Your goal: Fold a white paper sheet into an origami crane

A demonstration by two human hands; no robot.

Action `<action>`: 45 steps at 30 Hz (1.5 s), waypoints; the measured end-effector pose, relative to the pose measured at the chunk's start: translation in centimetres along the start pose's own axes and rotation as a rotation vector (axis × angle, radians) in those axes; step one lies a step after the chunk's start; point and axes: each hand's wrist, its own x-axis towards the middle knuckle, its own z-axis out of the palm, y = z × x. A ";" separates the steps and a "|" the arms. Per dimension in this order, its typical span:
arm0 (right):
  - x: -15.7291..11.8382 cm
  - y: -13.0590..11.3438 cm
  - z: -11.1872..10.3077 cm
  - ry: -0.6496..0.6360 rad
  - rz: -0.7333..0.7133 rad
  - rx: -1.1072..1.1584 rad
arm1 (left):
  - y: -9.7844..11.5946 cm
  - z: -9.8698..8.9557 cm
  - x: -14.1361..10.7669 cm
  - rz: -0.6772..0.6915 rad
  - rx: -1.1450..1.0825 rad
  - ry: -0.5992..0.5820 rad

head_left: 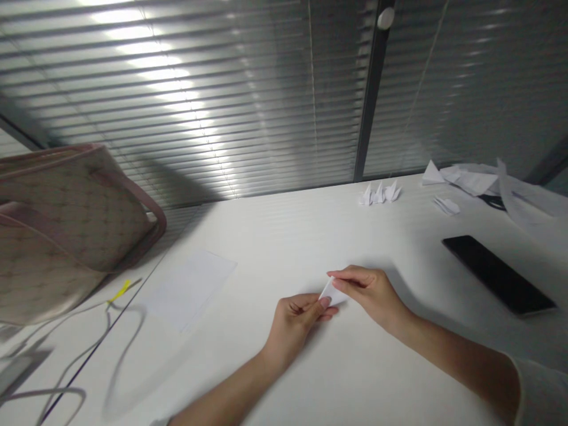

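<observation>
Between my two hands is a small folded piece of white paper (333, 294), held a little above the white table (275, 236). My left hand (296, 319) grips its lower left part, thumb on top and fingers beneath. At its upper corner, my right hand (364, 289) pinches the paper between thumb and fingers. A flat white sheet of paper (190, 290) lies on the table to the left of my hands.
A patterned bag (66, 231) stands at the left, near grey cables (109, 343) with a yellow tag (119, 291). Three folded paper figures (379, 194) stand at the back. A black phone (497, 274) and loose papers (474, 180) lie at the right. Blinds (266, 100) rise behind.
</observation>
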 end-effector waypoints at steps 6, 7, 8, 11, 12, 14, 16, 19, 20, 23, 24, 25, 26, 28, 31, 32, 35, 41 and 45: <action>-0.1 0.1 0.1 0.005 -0.005 -0.005 | 0.2 0.0 -0.1 -0.009 -0.025 -0.014; -0.2 0.1 0.1 0.006 -0.007 -0.004 | 0.2 0.0 -0.1 -0.008 -0.026 -0.015; -0.2 0.2 0.1 0.007 -0.011 -0.004 | 0.2 0.0 -0.2 -0.007 -0.027 -0.017; -0.3 0.1 0.1 0.003 -0.045 -0.012 | 0.2 0.0 -0.3 -0.004 -0.024 -0.023; -0.3 0.1 0.1 0.000 -0.063 -0.020 | 0.2 0.0 -0.4 -0.003 -0.021 -0.023; -0.3 0.0 0.0 -0.007 -0.101 -0.041 | 0.2 0.0 -0.4 0.002 -0.014 -0.022; -0.3 0.0 0.1 -0.013 -0.133 -0.063 | 0.2 0.1 -0.4 0.013 -0.004 -0.013; -0.4 0.2 0.3 -0.028 -0.177 -0.099 | 0.2 0.2 -0.3 0.040 0.004 -0.002; -0.5 0.3 0.4 -0.035 -0.194 -0.114 | 0.2 0.2 -0.3 0.050 0.007 0.001; -0.6 0.4 0.5 -0.052 -0.255 -0.174 | 0.3 0.2 -0.2 0.075 0.028 0.018; -0.6 0.4 0.4 -0.054 -0.281 -0.200 | 0.4 0.1 -0.3 0.081 0.040 0.024; -0.6 0.3 0.3 -0.058 -0.312 -0.229 | 0.4 0.1 -0.4 0.087 0.053 0.028; -0.6 0.3 0.1 -0.066 -0.350 -0.259 | 0.4 0.0 -0.4 0.093 0.069 0.031; -0.4 0.3 -0.4 -0.098 -0.443 -0.321 | 0.4 0.0 -0.5 0.113 0.109 0.033; -0.1 0.4 -1.1 -0.165 -0.592 -0.412 | 0.3 -0.1 -0.5 0.169 0.193 0.043; 0.0 0.5 -1.3 -0.182 -0.633 -0.438 | 0.2 -0.2 -0.5 0.197 0.227 0.050; 0.1 0.5 -1.6 -0.202 -0.734 -0.501 | 0.0 -0.4 -0.7 0.311 0.354 0.079; -0.4 -0.1 -2.1 -0.207 -0.872 -0.567 | -0.2 -1.6 -1.3 0.646 0.585 0.029; -0.7 -0.9 -2.5 -0.244 -0.998 -0.628 | -0.1 -2.2 -1.3 0.819 0.661 -0.045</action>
